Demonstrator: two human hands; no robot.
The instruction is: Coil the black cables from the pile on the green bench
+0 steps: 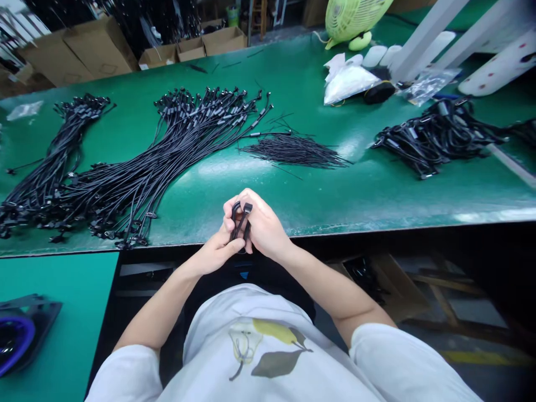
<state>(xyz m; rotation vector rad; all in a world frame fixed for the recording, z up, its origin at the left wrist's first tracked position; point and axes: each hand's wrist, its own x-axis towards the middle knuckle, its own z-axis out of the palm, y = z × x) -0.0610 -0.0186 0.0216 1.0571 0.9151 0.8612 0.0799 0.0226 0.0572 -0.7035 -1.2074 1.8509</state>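
The left hand [214,251] and right hand [260,224] were closed together, holding a short black cable [240,222] above the worktop [360,195]. Many long cables [138,178] lay bundled leftward, thin loose wires [293,151] ahead, and more tangled cables [435,139] rightward.

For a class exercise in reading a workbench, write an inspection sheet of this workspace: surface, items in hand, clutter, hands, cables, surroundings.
Surface: green bench mat.
Items in hand: black cable loop with a small connector.
Clutter: white plastic bags, green desk fan.
Hands: left hand and right hand both grip the loop, near the bench edge.
Cables: black cable bundles fanned out at left, thin black wires centre, tangled black cable pile at right.
Surroundings: cardboard boxes beyond the bench.
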